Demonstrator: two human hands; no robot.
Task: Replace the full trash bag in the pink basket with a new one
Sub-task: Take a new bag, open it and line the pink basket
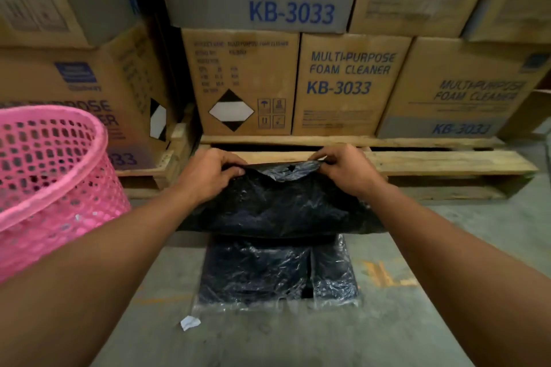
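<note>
A black plastic trash bag (277, 205) hangs in front of me, held up by its top edge. My left hand (208, 176) pinches the left part of that edge and my right hand (346, 173) pinches the right part, a short gap of rim between them. Below it on the floor lies a clear-wrapped pack of folded black bags (277, 274). The pink mesh basket (50, 182) stands at the left, beside my left forearm. I see no bag over its rim; its inside is mostly hidden.
Stacked cardboard boxes (351, 83) marked foam cleaner sit on wooden pallets (447, 164) right behind the bag. A small scrap of white paper (189, 322) lies on the grey concrete floor (417, 322) near the pack.
</note>
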